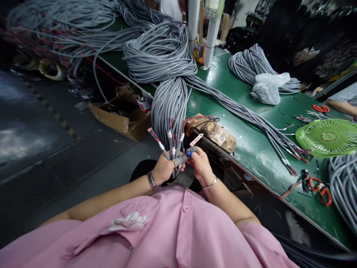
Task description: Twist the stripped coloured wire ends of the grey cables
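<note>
At worktop (252, 147) edge: left hand (163, 168) fingers clench cable ends (171, 143); right hand (201, 166) pinches one; most look already stripped.

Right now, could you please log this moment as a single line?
left hand: gripping grey cable ends | right hand: pinching one cable tip | cable bundle: draped off green table edge

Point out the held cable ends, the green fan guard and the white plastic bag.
cable ends (170, 143): head view, on one grey sheath below its stripped wires.
fan guard (311, 137): head view, on the green ribs left of the hub.
plastic bag (266, 89): head view, on its crumpled middle.
</note>
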`<state>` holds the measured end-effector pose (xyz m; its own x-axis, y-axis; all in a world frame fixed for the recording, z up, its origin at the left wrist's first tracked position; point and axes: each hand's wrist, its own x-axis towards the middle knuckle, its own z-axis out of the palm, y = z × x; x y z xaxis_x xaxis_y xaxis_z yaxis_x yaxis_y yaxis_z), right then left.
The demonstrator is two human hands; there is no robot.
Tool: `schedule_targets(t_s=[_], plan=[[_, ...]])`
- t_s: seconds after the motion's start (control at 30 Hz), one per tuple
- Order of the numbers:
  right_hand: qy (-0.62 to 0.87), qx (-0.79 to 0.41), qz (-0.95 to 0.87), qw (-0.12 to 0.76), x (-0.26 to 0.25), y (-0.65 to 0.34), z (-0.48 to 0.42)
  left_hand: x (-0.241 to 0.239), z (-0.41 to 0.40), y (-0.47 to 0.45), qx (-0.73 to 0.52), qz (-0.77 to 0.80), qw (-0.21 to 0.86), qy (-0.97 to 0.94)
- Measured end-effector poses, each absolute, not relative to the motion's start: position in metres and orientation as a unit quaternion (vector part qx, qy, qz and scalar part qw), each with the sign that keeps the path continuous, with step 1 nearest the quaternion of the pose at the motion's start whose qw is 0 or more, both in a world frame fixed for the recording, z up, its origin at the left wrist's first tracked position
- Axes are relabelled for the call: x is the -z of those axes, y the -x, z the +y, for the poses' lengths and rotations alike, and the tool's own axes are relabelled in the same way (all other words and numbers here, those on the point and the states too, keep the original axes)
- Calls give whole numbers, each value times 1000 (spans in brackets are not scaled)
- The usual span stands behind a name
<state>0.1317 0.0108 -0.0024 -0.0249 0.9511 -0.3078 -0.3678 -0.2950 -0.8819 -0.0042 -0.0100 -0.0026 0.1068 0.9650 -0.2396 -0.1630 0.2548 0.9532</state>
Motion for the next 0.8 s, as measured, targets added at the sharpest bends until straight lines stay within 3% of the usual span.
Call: schedule_targets(t_s=[0.2, 0.43, 0.57, 0.8], plan=[[470, -688, -190, 520, 6, -150, 25, -8, -11, 4, -473, 477, 631, -387], [364, -770, -230, 470, -1, -159, 17, -10, -8, 4, -481, 474, 628, -386], [394, -742, -338, 425, -7, -155, 11, -4, -8, 5, -476, 482, 623, -392], [423, -689, -358, 467, -3, -146, 7, -2, -9, 3, -476, 494, 622, -377]])
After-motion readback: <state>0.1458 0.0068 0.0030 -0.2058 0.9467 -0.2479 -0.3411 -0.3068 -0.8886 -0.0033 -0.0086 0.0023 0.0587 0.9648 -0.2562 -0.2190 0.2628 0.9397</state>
